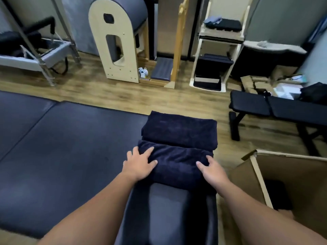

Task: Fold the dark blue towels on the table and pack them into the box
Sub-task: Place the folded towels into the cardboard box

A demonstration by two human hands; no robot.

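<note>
The room is evenly and moderately lit, with soft, diffuse light that seems to come from above; no lamp or window shows. Shadows are faint and short, a soft one lying under the black bench on the wooden floor. A dull sheen spreads across the padded worktop, brightest near its left edge. The dark blue towels read almost black, their folds hard to make out. The wide-angle lens bows straight lines toward the frame's edges, and the far right side and upper corners are smeared with blur, while the centre is fairly sharp.
</note>
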